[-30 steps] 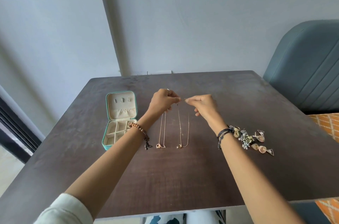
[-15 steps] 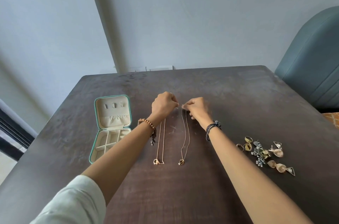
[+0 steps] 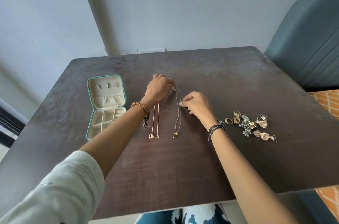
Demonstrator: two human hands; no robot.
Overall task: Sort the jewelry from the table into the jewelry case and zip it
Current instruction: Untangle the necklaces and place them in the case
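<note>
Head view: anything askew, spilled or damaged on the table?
Nothing stands out. The jewelry case lies open and flat, its compartments looking empty. Two necklaces lie straight; the left hand pinches the top of the right necklace, and the right hand pinches its chain. The rings and earrings sit in a loose cluster, unsorted.

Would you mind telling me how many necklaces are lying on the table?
2: one necklace lies straight by the left wrist; the other necklace lies between both hands, which pinch its chain. None seem hidden.
</note>
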